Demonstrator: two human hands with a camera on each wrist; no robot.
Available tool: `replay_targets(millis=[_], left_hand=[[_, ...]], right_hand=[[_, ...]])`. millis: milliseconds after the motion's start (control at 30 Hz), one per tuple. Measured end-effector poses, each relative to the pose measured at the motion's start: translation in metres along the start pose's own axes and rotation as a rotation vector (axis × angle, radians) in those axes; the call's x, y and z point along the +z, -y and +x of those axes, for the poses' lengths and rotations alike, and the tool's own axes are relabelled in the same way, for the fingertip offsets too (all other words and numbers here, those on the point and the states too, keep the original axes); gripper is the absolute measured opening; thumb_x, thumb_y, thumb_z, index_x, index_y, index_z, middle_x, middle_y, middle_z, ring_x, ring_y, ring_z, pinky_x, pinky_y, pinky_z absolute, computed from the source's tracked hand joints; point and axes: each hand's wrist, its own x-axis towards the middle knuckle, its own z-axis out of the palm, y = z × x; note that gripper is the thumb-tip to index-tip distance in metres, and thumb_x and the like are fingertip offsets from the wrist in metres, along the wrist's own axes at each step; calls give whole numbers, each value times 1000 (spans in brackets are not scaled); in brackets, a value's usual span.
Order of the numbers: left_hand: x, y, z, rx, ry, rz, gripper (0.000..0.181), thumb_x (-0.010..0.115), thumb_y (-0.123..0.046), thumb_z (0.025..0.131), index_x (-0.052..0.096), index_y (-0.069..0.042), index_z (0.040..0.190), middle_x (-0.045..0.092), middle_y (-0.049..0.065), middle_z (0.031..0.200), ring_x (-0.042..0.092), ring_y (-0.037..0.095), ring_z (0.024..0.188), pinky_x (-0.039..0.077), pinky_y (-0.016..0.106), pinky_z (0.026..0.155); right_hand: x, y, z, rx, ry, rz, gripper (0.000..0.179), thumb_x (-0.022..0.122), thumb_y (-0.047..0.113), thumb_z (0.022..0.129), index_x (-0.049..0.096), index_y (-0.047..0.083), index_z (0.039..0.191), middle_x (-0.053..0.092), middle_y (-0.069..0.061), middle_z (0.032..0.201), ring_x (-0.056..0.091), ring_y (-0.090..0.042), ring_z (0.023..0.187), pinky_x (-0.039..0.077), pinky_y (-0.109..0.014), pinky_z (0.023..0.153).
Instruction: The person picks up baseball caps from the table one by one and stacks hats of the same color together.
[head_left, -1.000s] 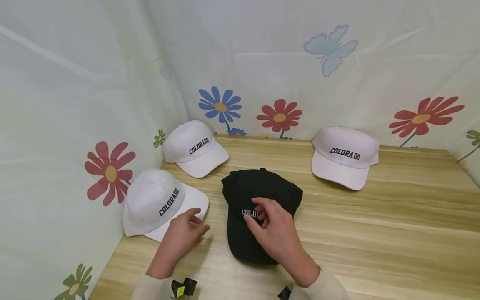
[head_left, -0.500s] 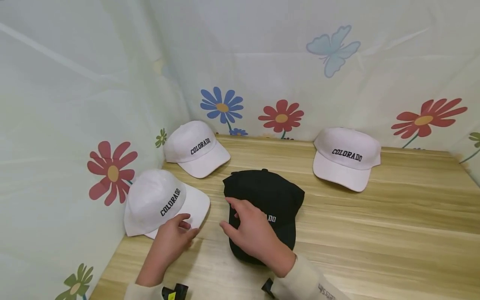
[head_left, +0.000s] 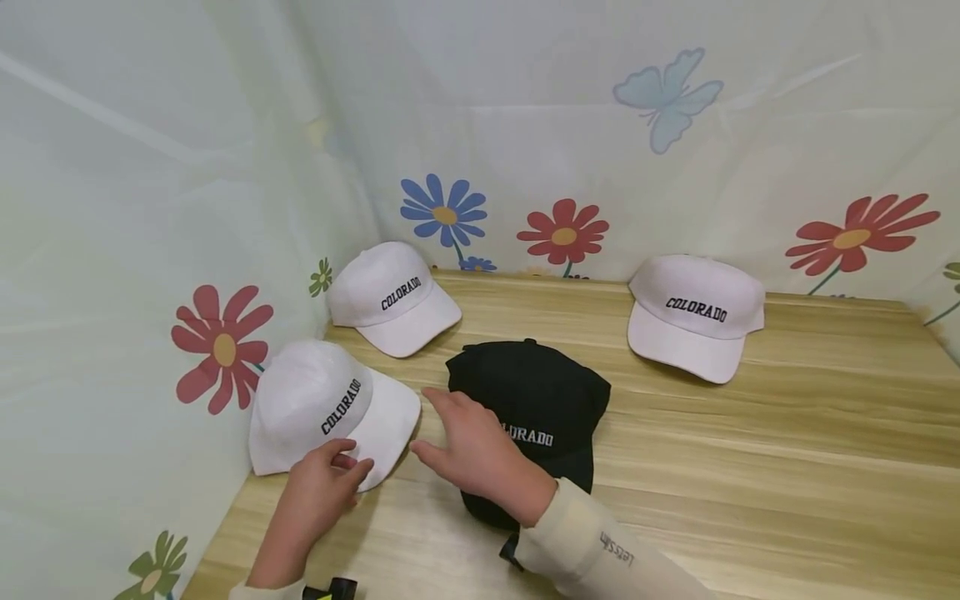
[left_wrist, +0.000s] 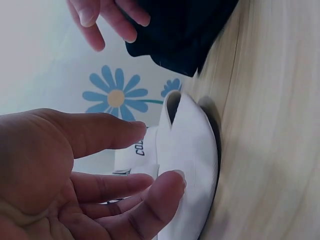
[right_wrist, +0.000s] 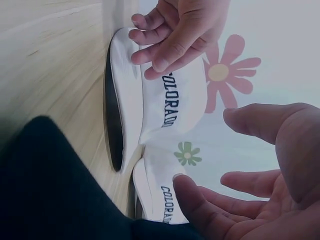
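Note:
My left hand (head_left: 318, 487) hovers by the brim of the near white baseball cap (head_left: 300, 408), its fingers loosely bent and holding nothing. In the left wrist view a gap shows between thumb and fingers, with the white brim behind them. My right hand (head_left: 480, 454) is over the left side of the black baseball cap (head_left: 532, 383), fingers spread toward the white brim. It covers the first part of the black cap's COLORADO lettering. Nothing lies between the right thumb and fingers in the right wrist view (right_wrist: 245, 190).
A second white cap (head_left: 393, 296) sits at the back left against the curtain. Another white cap (head_left: 693, 317) is at the back right. All rest on a wood-grain table (head_left: 787, 467), with a flowered curtain (head_left: 525, 108) behind and at the left.
Both hands have moved left, the right one from the middle of the black cap to its left side. The left hand has also drawn slightly nearer. The caps stay in place.

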Motion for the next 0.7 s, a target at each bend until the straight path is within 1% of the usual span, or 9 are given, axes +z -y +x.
replay_targets(millis=[67, 167, 300, 400, 533, 700], left_hand=[[-2, 2, 0, -9, -2, 9, 47, 68, -25, 89, 58, 5, 122, 69, 10, 92, 64, 12, 55, 49, 27, 59], [-4, 5, -2, -37, -2, -3, 47, 67, -26, 89, 58, 6, 123, 70, 11, 92, 63, 13, 55, 49, 28, 57], [-7, 11, -3, -60, -5, -36, 49, 66, -28, 91, 57, 8, 122, 69, 12, 91, 63, 15, 57, 51, 29, 54], [-10, 16, -5, -69, -7, -52, 50, 66, -30, 91, 56, 9, 122, 69, 14, 92, 63, 15, 58, 53, 29, 54], [-16, 21, -7, -107, -11, -32, 52, 65, -32, 92, 56, 8, 123, 69, 15, 94, 63, 15, 57, 52, 29, 55], [-21, 27, -8, -143, -14, 4, 55, 64, -35, 92, 55, 8, 125, 69, 16, 95, 62, 14, 57, 50, 30, 55]], right_hand=[[2, 2, 5, -7, 10, -3, 61, 69, 36, 88, 51, 7, 139, 60, -14, 131, 60, -29, 117, 50, -45, 94], [4, 5, 11, -6, 21, -18, 60, 68, 36, 88, 51, 7, 139, 59, -14, 132, 59, -28, 119, 50, -45, 95], [5, 9, 19, 12, 37, -43, 61, 68, 37, 89, 51, 7, 139, 60, -14, 129, 59, -28, 117, 50, -45, 94], [6, 12, 24, 25, 63, -57, 62, 67, 38, 89, 49, 8, 141, 60, -13, 129, 59, -28, 116, 50, -43, 94], [10, 16, 33, 30, 103, -61, 64, 66, 39, 89, 47, 8, 142, 58, -13, 133, 59, -28, 117, 50, -41, 95], [18, 19, 42, 32, 125, -66, 67, 67, 39, 88, 46, 7, 143, 57, -13, 133, 58, -28, 118, 48, -41, 98]])
